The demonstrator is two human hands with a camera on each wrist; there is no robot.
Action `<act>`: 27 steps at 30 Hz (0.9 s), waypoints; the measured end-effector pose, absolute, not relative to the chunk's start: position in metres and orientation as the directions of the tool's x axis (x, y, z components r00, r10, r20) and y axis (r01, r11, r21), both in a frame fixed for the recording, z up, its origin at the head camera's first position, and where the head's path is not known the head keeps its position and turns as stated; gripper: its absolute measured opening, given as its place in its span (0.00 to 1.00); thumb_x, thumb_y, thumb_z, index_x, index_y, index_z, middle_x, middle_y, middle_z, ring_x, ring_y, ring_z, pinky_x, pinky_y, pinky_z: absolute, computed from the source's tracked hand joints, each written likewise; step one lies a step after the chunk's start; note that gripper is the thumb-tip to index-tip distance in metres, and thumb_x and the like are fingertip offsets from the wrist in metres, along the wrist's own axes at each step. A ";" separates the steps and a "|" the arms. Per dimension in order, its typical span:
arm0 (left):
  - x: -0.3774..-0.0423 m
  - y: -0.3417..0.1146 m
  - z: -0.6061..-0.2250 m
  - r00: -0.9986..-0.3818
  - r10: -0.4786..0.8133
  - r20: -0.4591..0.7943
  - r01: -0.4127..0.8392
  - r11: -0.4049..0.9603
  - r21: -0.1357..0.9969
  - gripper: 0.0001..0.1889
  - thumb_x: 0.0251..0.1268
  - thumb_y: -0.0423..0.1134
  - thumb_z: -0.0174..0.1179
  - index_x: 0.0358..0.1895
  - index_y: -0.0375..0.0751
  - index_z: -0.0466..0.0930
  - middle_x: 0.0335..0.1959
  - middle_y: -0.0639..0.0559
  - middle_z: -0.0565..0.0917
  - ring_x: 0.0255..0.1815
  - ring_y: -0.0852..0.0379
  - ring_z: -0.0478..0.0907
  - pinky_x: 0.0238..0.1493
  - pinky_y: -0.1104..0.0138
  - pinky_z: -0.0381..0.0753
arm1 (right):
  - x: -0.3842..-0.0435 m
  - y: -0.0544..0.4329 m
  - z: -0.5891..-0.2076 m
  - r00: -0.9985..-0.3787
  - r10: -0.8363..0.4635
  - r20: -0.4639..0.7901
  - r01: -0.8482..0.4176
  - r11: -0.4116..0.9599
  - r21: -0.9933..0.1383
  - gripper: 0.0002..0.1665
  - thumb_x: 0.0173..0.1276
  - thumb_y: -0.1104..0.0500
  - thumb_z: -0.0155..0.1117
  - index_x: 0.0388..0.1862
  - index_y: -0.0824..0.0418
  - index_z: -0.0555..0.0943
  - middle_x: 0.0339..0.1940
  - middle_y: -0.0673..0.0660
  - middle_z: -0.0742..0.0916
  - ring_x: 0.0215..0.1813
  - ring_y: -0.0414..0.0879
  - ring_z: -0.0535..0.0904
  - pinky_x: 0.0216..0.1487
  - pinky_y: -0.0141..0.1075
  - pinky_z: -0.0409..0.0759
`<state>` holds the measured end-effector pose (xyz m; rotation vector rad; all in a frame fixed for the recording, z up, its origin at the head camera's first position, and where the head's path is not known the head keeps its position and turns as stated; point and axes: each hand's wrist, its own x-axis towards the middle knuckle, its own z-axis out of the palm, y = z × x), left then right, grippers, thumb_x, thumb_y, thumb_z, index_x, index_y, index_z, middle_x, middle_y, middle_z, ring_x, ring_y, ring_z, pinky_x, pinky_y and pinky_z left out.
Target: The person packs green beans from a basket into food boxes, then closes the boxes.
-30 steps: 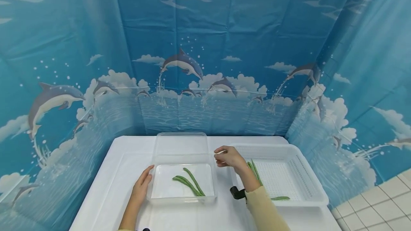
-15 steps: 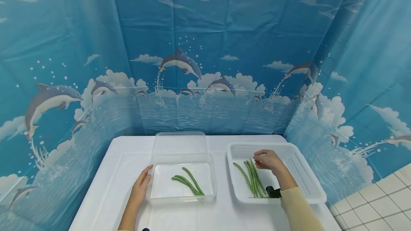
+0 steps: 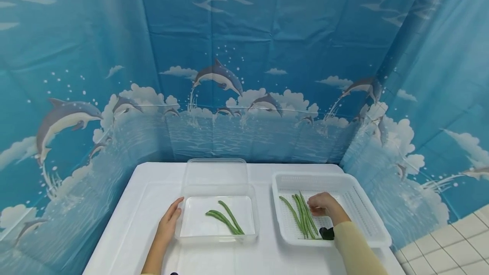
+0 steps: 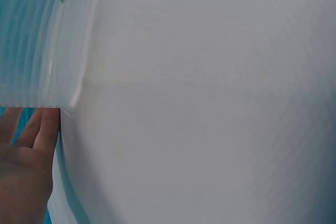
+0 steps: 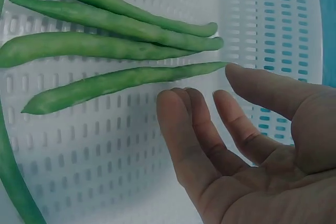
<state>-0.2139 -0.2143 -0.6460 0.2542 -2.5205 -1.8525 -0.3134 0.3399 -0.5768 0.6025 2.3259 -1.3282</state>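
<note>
My left hand (image 3: 166, 224) touches the left side of a clear plastic container (image 3: 214, 238), fingers straight along its wall. Inside the container lie several green beans (image 3: 229, 215). Over a white perforated basket (image 3: 368, 220), my right hand (image 3: 326, 206) reaches down beside more green beans (image 3: 303, 215). In the right wrist view, thumb and fingers of that hand (image 5: 252, 150) are spread apart, with the thumb tip right at the narrow end of the nearest green bean (image 5: 121, 80). The left wrist view has the left fingers (image 4: 48, 129) against the container's edge.
The container's clear lid (image 3: 216, 173) is folded back behind it. Both vessels stand on a white-covered table (image 3: 263, 258). A blue dolphin curtain (image 3: 244, 135) closes off the back and sides, and white tiles (image 3: 443, 241) show at the lower right.
My right hand has moved from between the container and the basket to the right, then down toward the beans in the basket. The left hand has stayed at the container.
</note>
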 end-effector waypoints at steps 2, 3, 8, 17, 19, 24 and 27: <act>-0.213 -0.214 -0.647 -0.987 -0.133 -0.090 -0.126 0.292 0.948 0.25 0.89 0.52 0.43 0.82 0.58 0.65 0.87 0.37 0.57 0.87 0.30 0.52 0.82 0.30 0.55 | -0.313 0.340 -0.586 -0.832 0.182 -0.524 0.539 0.486 -0.688 0.23 0.71 0.69 0.65 0.61 0.80 0.77 0.39 0.67 0.87 0.33 0.47 0.86 0.38 0.40 0.92; -0.213 -0.214 -0.648 -0.987 -0.135 -0.089 -0.125 0.293 0.948 0.25 0.89 0.52 0.43 0.82 0.58 0.65 0.87 0.37 0.57 0.87 0.30 0.52 0.82 0.30 0.56 | -0.313 0.339 -0.590 -0.835 0.188 -0.517 0.535 0.499 -0.682 0.19 0.70 0.69 0.65 0.57 0.79 0.80 0.37 0.65 0.87 0.32 0.47 0.86 0.37 0.39 0.92; -0.214 -0.213 -0.648 -0.986 -0.141 -0.085 -0.124 0.298 0.946 0.25 0.89 0.52 0.42 0.82 0.57 0.64 0.87 0.39 0.57 0.87 0.30 0.51 0.82 0.30 0.55 | -0.307 0.332 -0.600 -0.890 0.161 -0.426 0.429 0.611 -0.665 0.03 0.67 0.70 0.64 0.36 0.72 0.83 0.26 0.62 0.85 0.26 0.47 0.83 0.31 0.41 0.88; -0.213 -0.211 -0.644 -0.985 -0.147 -0.093 -0.137 0.326 0.935 0.27 0.88 0.54 0.40 0.83 0.57 0.63 0.87 0.41 0.56 0.88 0.31 0.51 0.82 0.30 0.55 | -0.302 0.321 -0.600 -0.923 0.134 -0.360 0.345 0.699 -0.627 0.13 0.70 0.73 0.57 0.26 0.61 0.74 0.19 0.53 0.72 0.23 0.44 0.66 0.24 0.36 0.73; -0.212 -0.211 -0.644 -0.985 -0.146 -0.092 -0.136 0.327 0.935 0.27 0.88 0.54 0.40 0.83 0.57 0.63 0.87 0.41 0.56 0.88 0.31 0.51 0.81 0.30 0.56 | -0.303 0.320 -0.599 -0.923 0.137 -0.359 0.346 0.703 -0.622 0.06 0.71 0.72 0.58 0.33 0.68 0.78 0.21 0.57 0.76 0.24 0.45 0.70 0.24 0.38 0.76; -0.213 -0.210 -0.643 -0.984 -0.150 -0.092 -0.138 0.335 0.932 0.27 0.88 0.54 0.40 0.83 0.57 0.63 0.87 0.40 0.57 0.87 0.30 0.52 0.80 0.29 0.56 | -0.304 0.319 -0.592 -0.930 0.154 -0.333 0.343 0.689 -0.639 0.15 0.68 0.70 0.62 0.51 0.76 0.82 0.35 0.65 0.87 0.29 0.48 0.84 0.32 0.42 0.90; -0.214 -0.209 -0.643 -0.982 -0.159 -0.098 -0.148 0.340 0.929 0.27 0.88 0.54 0.40 0.83 0.57 0.62 0.87 0.42 0.57 0.87 0.31 0.52 0.80 0.29 0.56 | -0.305 0.319 -0.583 -0.929 0.143 -0.341 0.349 0.643 -0.682 0.17 0.66 0.70 0.62 0.53 0.77 0.81 0.37 0.66 0.88 0.29 0.48 0.86 0.36 0.43 0.92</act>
